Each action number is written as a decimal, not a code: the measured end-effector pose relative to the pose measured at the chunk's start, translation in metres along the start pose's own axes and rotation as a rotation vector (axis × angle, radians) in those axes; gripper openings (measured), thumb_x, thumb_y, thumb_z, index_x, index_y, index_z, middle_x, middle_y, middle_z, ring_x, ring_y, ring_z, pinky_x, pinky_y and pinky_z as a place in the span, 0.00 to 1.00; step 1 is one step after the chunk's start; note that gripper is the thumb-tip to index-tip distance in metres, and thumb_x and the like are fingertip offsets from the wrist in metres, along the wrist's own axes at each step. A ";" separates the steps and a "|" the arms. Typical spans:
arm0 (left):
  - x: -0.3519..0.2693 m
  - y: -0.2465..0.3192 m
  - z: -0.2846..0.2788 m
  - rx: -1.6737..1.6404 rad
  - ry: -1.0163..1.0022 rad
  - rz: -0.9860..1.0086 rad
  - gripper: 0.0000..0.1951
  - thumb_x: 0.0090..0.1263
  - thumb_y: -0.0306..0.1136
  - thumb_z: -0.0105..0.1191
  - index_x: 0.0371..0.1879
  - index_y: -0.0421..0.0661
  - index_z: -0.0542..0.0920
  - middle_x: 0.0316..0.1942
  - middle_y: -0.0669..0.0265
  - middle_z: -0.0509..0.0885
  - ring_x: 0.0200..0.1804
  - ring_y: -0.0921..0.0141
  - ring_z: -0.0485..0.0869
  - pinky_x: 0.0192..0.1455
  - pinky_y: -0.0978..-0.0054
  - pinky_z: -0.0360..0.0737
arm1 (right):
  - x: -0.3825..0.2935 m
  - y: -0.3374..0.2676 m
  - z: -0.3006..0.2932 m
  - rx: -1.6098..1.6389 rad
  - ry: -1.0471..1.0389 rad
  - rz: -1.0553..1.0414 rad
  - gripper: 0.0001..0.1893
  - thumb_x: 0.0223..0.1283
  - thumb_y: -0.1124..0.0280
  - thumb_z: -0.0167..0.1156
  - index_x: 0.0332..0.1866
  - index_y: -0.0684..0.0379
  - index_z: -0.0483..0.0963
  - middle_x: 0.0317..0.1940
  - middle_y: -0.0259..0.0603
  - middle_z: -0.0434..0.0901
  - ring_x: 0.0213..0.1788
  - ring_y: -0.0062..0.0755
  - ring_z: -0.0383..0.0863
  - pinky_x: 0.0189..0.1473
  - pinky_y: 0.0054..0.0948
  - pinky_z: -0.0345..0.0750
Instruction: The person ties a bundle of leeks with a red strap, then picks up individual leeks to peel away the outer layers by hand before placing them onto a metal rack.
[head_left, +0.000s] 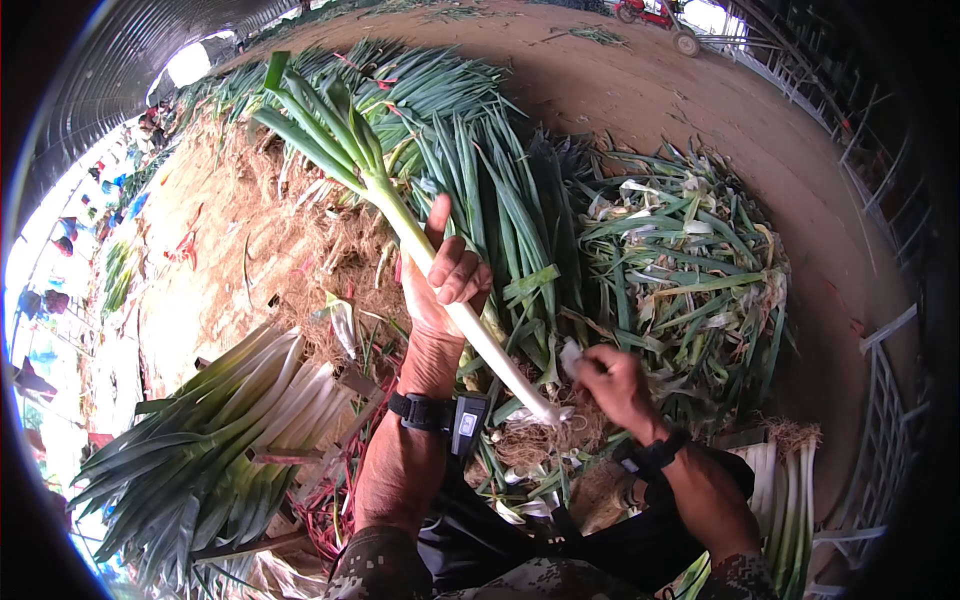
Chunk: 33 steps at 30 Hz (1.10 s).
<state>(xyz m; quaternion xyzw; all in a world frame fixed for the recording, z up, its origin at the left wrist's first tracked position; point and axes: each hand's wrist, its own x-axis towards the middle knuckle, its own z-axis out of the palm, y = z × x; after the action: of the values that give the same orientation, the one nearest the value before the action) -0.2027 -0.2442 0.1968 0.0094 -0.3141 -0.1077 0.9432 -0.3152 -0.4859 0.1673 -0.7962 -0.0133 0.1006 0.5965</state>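
Observation:
A long green onion (480, 330) with a white shaft and green leaves lies slantwise across my left hand (450, 281), whose fingers curl around the shaft while the index finger points up. Its root end is at the lower right, near my right hand (615, 386). A small pale scrap (571, 358), perhaps peeled skin, shows at the fingertips of my right hand, which is apart from the onion and slightly blurred. Trimmed roots (525, 444) lie below the onion's root end. Both wrists wear black straps.
Cleaned green onions (225, 427) rest on a wooden rack at left. A large heap of green onions (487, 187) lies ahead, with discarded leaves (690, 277) to its right. More onions (791, 487) stand at lower right. Red ties (334, 487) lie by the rack.

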 end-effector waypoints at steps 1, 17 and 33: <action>0.001 0.000 -0.001 -0.004 -0.002 0.001 0.26 0.85 0.43 0.26 0.67 0.40 0.70 0.19 0.74 0.68 0.15 0.78 0.69 0.24 0.78 0.71 | 0.009 0.016 -0.011 0.094 0.073 0.077 0.11 0.64 0.67 0.64 0.44 0.64 0.81 0.25 0.36 0.82 0.25 0.20 0.82 0.25 0.24 0.76; -0.004 -0.019 -0.003 0.136 0.303 -0.051 0.23 0.82 0.51 0.35 0.54 0.44 0.76 0.20 0.66 0.77 0.11 0.72 0.74 0.12 0.77 0.72 | -0.014 0.004 0.028 0.124 -0.701 0.074 0.28 0.65 0.58 0.66 0.63 0.66 0.71 0.37 0.36 0.85 0.40 0.21 0.84 0.40 0.26 0.79; -0.002 0.011 -0.007 0.516 0.669 0.101 0.20 0.78 0.50 0.40 0.49 0.44 0.72 0.31 0.58 0.84 0.30 0.65 0.82 0.37 0.69 0.79 | -0.065 0.008 -0.005 -0.007 -0.579 0.242 0.13 0.66 0.65 0.62 0.50 0.60 0.79 0.32 0.31 0.86 0.29 0.09 0.75 0.31 0.14 0.70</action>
<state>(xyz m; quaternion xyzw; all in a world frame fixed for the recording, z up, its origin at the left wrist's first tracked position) -0.1978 -0.2333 0.1906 0.2639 -0.0077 0.0298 0.9640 -0.3791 -0.5019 0.1699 -0.7323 -0.0883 0.3934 0.5488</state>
